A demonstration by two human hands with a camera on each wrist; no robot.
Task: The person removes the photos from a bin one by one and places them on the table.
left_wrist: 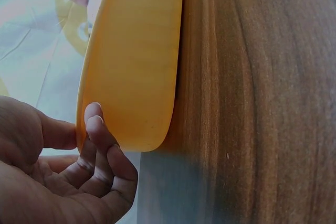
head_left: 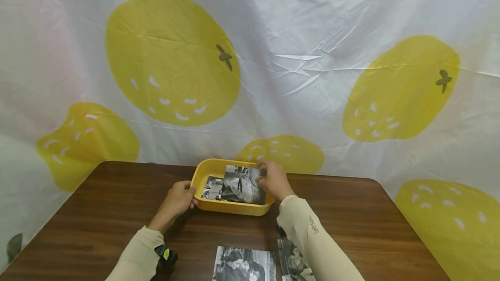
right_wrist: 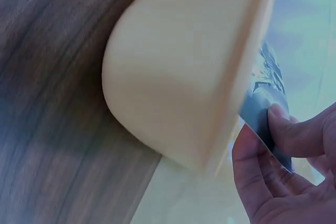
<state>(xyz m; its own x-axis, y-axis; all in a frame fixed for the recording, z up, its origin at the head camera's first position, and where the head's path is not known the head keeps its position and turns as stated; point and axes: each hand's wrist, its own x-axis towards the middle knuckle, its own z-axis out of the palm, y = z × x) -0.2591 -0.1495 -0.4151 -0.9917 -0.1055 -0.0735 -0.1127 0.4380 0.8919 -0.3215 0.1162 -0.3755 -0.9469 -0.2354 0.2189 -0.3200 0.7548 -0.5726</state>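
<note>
A yellow plastic tray [head_left: 234, 207] stands near the back edge of the table. My left hand [head_left: 177, 200] grips its left rim; in the left wrist view the thumb and fingers [left_wrist: 100, 129] pinch that rim at the corner. Over the tray's right side, my right hand [head_left: 275, 180] holds a black-and-white photo [head_left: 244, 185] of a figure in a wide dress. The right wrist view has the thumb on one face of this photo [right_wrist: 268, 114], fingers behind, just above the rim. Another black-and-white photo [head_left: 212, 187] lies inside the tray at the left, partly covered.
On the wooden table [head_left: 343, 220], a photo print [head_left: 244, 264] lies at the front, and a second print [head_left: 293, 261] beside it is partly hidden by the right sleeve. A white curtain [head_left: 289, 77] with yellow fruit shapes hangs right behind the table.
</note>
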